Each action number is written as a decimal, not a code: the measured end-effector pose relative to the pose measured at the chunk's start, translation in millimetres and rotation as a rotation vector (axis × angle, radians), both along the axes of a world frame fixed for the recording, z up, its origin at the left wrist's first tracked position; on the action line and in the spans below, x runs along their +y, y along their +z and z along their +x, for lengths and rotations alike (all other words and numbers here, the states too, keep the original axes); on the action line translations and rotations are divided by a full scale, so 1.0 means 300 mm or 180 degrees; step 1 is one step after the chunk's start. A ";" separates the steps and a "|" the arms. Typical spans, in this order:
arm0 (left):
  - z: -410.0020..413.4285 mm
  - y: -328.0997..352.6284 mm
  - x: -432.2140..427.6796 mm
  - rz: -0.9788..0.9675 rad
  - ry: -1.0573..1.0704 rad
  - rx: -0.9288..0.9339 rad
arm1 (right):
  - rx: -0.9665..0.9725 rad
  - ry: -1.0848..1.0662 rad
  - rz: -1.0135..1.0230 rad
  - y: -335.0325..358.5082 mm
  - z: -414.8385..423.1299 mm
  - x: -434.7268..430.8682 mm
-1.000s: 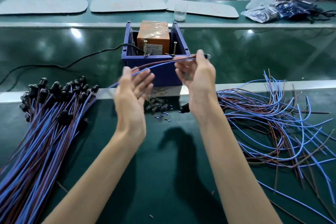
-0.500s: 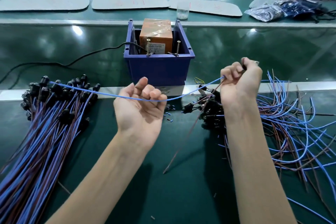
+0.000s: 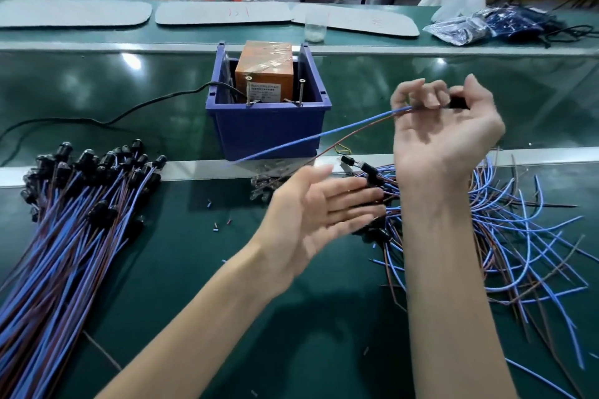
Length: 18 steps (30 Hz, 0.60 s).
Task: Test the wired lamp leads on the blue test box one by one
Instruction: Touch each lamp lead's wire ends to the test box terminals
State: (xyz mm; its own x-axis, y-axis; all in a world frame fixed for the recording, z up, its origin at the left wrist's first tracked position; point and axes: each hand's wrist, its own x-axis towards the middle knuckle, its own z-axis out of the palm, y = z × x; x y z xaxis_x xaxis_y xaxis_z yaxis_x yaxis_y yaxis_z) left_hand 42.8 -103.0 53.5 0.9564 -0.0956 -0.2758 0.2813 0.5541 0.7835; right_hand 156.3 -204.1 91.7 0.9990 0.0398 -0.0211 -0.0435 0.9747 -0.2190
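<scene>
Blue and brown wires of one lamp lead [image 3: 324,135] slant across the front of the blue test box [image 3: 265,136]. They run from the raised right hand [image 3: 444,139] down and leftwards, and their free ends lie near the box's lower front edge. The right hand is turned palm toward the camera. Its fingers [image 3: 431,97] are curled round the lead's upper end, with the black lamp head [image 3: 458,103] sticking out between them and the thumb.

The left hand [image 3: 308,220] is lower, palm up, its fingers [image 3: 353,201] straight and released, holding nothing. The lead's brown wire passes close by the top of this hand; whether it touches cannot be told.

Inside the box stands an orange block [image 3: 264,65], with two upright screws [image 3: 249,91] at the near rim. A black cable [image 3: 129,113] leads off from the box to the left.

A tidy bundle of leads [image 3: 64,230] lies on the green table [image 3: 194,285] at the left, lamp heads toward the far side. A loose tangle of leads [image 3: 525,236] lies at the right, partly under the right forearm.
</scene>
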 end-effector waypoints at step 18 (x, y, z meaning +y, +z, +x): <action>0.102 -0.009 0.099 -0.0903 0.3084 -0.0082 | 0.0041 -0.0381 -0.3441 -0.016 0.011 -0.079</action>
